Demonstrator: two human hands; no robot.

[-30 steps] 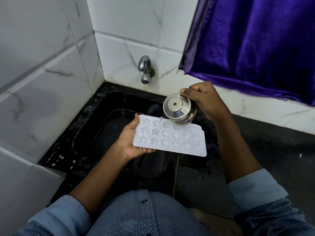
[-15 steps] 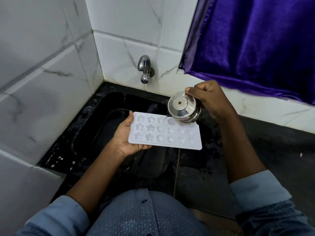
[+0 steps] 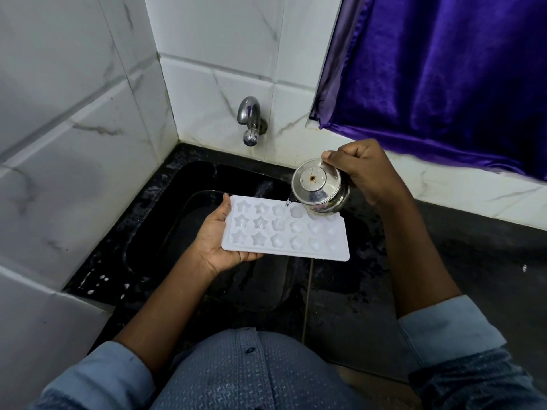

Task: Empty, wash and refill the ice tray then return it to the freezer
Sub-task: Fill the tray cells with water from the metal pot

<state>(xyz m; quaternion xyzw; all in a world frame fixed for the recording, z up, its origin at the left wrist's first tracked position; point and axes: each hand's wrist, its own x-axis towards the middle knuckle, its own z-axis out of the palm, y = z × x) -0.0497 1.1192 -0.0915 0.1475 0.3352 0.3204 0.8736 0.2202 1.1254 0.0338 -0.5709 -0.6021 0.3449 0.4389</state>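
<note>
left hand [image 3: 217, 247] gripping the left end of a white plastic ice tray with star moulds [image 3: 296, 232], held flat over the black sink [image 3: 165, 208], right hand [image 3: 367, 173] clamped round a tipped shiny steel pot [image 3: 318, 187], water [image 3: 285, 206] trickling into the tray's far row

The tilted round steel pot [image 3: 318, 187] covers the far right corner of the white plastic ice tray [image 3: 284, 235]. Under that tray the fingers of the left hand [image 3: 214, 241] lie mostly hidden.

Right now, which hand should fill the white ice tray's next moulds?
Right. The right hand grips the tilted steel pot, pouring onto the white plastic ice tray; the left hand holds that tray's end.
</note>
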